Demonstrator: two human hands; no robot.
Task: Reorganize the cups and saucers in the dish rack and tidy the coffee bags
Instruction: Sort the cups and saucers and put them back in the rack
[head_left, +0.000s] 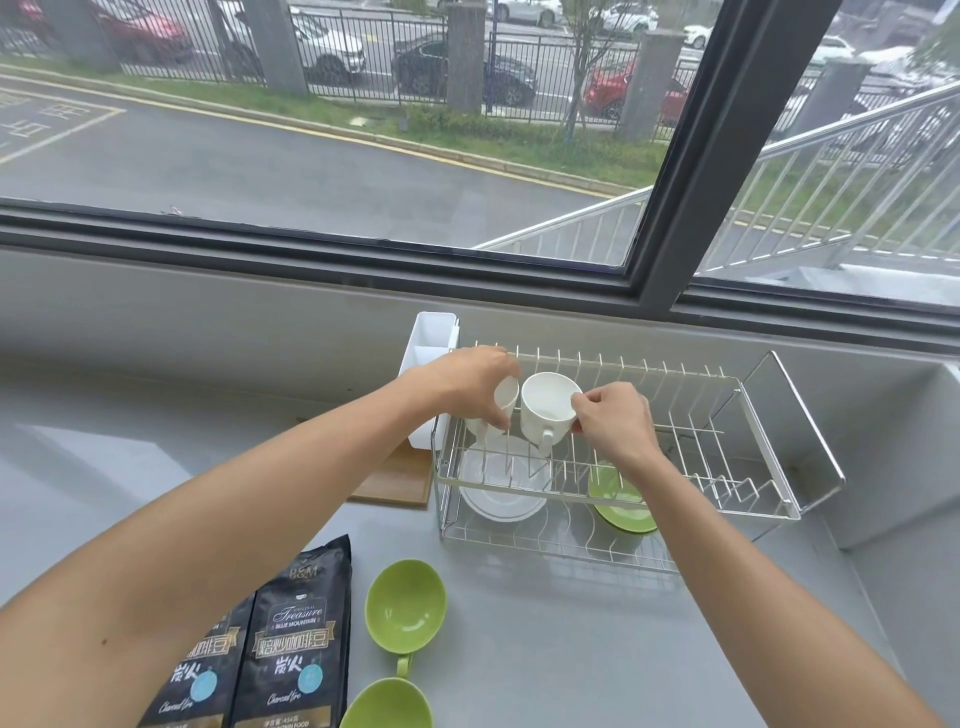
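Observation:
A two-tier wire dish rack (727, 457) stands on the grey counter. My left hand (467, 382) grips a white cup (501, 402) at the rack's upper left corner. My right hand (610, 423) pinches the rim of a second white cup (545, 410) standing beside it, handle toward me. On the lower tier lie a white saucer (501, 483) and a green saucer (621, 501). Two green cups (405, 605) (389, 704) sit on the counter in front. Two black coffee bags (298, 644) (195, 680) lie at the lower left, partly under my left arm.
A white plastic cutlery holder (428, 348) hangs at the rack's left end, above a wooden board (397, 483). A window frame (675, 218) and sill run behind the rack. A raised ledge (893, 467) borders the counter on the right.

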